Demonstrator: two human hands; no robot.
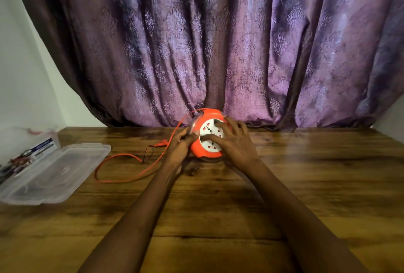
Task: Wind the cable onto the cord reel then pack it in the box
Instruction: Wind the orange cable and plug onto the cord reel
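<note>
Home room: purple curtain (218,43), wooden table (218,207)

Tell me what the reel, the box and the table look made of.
Reel: likely moulded plastic, smooth orange shell with a white socket face. Box: clear plastic, since the wood shows through its lid. Table: wood or wood-look laminate, with dark grain and a slight sheen; which one is unclear.
</note>
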